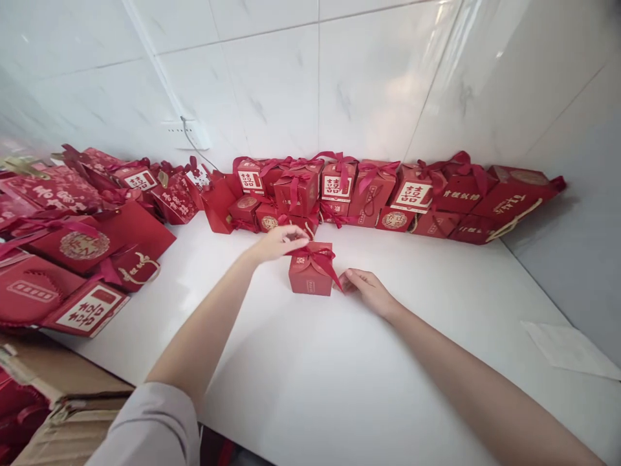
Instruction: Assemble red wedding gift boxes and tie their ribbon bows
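A small red gift box (305, 283) stands upright on the white table, with a dark red ribbon (323, 260) tied in a bow across its top. My left hand (279, 244) is at the box's upper left corner, thumb and fingers closed on the ribbon's left end. At the lower right, my right hand (367, 288) pinches the tip of the ribbon's other tail, which runs down beside the box. Part of the box's top is covered by the bow and my left fingers.
Stacked red gift boxes (373, 194) line the tiled wall behind. More red boxes and bags (82, 246) are piled at the left of the white table (310, 375). An opened cardboard carton (72, 388) sits at the lower left. A white paper sheet (567, 348) lies at the right.
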Motion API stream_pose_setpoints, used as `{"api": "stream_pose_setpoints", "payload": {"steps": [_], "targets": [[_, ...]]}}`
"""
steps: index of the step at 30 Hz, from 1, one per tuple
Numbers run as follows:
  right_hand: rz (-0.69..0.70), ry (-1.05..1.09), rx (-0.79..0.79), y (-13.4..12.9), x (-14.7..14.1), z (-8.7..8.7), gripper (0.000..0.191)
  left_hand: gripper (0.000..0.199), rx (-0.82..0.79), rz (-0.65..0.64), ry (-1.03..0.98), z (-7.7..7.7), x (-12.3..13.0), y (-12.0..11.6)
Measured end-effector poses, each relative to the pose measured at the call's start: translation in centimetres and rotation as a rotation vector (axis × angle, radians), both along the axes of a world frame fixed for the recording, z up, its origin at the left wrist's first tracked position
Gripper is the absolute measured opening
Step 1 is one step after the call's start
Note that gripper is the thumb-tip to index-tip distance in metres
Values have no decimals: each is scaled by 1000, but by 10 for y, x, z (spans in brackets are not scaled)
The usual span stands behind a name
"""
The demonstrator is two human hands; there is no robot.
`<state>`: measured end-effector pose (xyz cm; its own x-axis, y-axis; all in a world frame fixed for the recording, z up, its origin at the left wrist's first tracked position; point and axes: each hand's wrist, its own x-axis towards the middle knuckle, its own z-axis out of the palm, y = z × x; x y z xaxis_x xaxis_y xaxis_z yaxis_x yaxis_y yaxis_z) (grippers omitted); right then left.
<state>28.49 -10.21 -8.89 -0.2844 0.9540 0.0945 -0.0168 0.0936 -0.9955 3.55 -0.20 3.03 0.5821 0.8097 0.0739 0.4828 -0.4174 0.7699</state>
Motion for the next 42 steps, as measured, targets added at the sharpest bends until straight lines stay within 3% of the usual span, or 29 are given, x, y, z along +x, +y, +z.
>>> {"api": "stream_pose_setpoints", "payload": {"steps": [2, 5, 12, 22, 26, 29, 33, 37, 42], "targets": [[10, 21, 22, -2, -1, 3, 54, 36, -49, 23, -58, -21, 0, -12], [20, 56, 45, -8, -6, 9, 59, 35, -95, -13, -141, -32, -8, -35], [-31, 66, 79, -30, -20, 23, 59, 28, -179, -55, -309, -31, -21, -71], [254, -73, -153, -39, -19, 63, 38, 23, -216, -96, -260, -28, -31, -67], [335, 58, -184, -38, -20, 59, 35, 25, -303, -135, -301, -28, -30, -69], [369, 121, -214, -37, -22, 50, 34, 31, -343, -63, -351, -29, -28, -69], [321, 206, -244, -34, -22, 40, 34, 34, -359, 67, -338, -28, -27, -68], [265, 232, -248, -30, -21, 38, 32, 34, -379, 85, -320, -29, -26, -67], [321, 252, -266, -29, -17, 39, 32, 32, -396, 88, -321, -29, -26, -67]]}}
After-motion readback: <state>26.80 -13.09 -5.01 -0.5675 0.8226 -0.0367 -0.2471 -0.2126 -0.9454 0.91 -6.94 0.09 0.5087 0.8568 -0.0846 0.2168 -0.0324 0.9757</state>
